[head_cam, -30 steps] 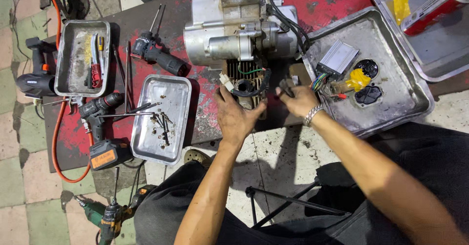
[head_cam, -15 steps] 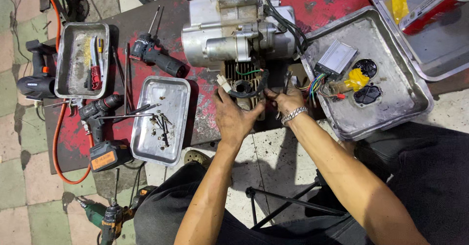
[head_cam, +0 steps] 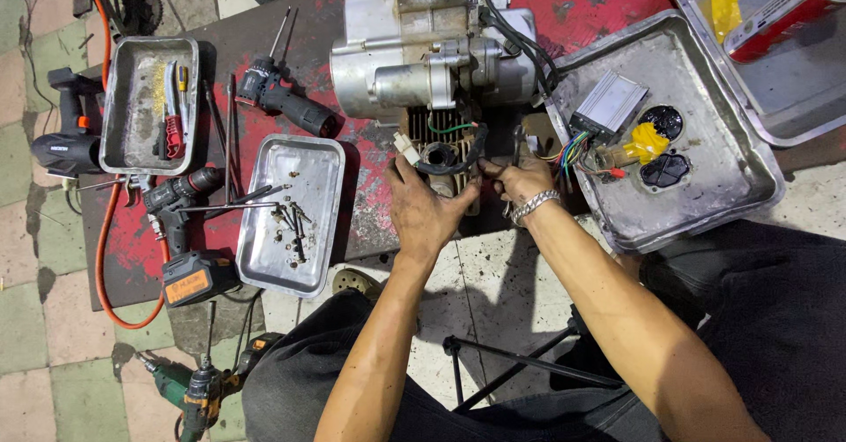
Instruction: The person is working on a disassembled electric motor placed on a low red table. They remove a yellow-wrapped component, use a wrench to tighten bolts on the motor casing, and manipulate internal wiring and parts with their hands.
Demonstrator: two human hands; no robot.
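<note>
Grimy red mat at centre frame bears a heavy, rigid, oily engine point(head_cam: 432, 54), whose finned cylinder point(head_cam: 441, 147) the left hand point(head_cam: 427, 208) grips while the right hand point(head_cam: 522, 180) pinches a thin tool.

Worn tile floor point(head_cam: 53, 336), grey-green and pinkish squares, stained. Dark board point(head_cam: 370, 230) with chipped red paint as work surface. Hard overhead light.
</note>
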